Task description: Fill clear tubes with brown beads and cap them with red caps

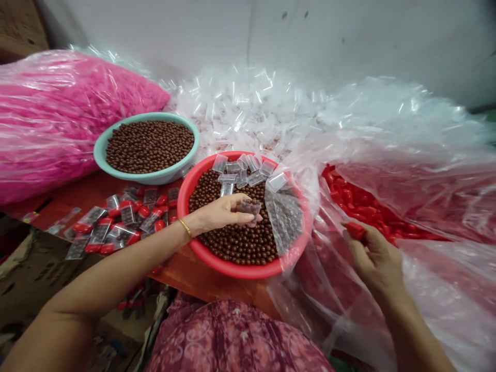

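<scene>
My left hand (228, 211) is closed around a small clear plastic container (251, 207), held over a red basin (189, 243). Brown balls (236, 245) fill the basin, and several clear containers (242, 168) lie on them toward the far rim. Off to the right, my right hand (372, 253) pinches a red plastic cap (355, 231). It is beside an open clear bag (418, 186) in which many red caps (360, 204) show. The inside of the held container is partly hidden by my fingers.
Capped containers (116, 222) lie heaped on the orange table left of the basin. Behind them stands a light blue basin (101, 155) of brown balls. A pink-filled bag (58, 113) is at far left. Clear containers (240, 108) pile against the wall. Plastic sheeting (284, 222) overhangs the red basin's right side.
</scene>
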A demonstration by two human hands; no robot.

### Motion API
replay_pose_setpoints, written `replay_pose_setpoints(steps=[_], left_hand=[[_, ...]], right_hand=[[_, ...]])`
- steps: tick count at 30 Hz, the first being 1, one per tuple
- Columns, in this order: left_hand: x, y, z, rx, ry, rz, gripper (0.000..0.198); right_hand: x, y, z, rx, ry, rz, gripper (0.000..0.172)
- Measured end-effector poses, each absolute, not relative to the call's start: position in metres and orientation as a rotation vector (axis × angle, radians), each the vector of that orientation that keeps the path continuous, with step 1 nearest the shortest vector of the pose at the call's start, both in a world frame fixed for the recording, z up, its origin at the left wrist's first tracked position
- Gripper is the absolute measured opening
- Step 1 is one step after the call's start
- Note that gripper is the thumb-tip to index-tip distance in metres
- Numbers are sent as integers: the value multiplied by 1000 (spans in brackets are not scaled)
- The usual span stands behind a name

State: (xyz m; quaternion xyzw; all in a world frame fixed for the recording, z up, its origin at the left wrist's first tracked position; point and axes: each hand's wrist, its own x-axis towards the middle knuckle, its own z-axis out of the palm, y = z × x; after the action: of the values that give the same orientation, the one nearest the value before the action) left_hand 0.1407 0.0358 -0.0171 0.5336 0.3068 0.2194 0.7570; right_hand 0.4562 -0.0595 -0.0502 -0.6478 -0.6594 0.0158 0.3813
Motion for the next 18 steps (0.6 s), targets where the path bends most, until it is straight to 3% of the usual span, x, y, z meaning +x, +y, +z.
replay_pose_setpoints(steps=[4, 6, 18], left_hand=[[148, 28, -16, 1102, 641, 570, 29], [151, 25, -17, 1080, 649, 575, 31], [146, 22, -20, 1144, 705, 498, 22]], right_hand=[[426, -50, -24, -1585, -1406, 724, 19], [406, -43, -13, -1554, -1384, 902, 20], [341, 8, -4, -1176, -1714, 1192, 17]])
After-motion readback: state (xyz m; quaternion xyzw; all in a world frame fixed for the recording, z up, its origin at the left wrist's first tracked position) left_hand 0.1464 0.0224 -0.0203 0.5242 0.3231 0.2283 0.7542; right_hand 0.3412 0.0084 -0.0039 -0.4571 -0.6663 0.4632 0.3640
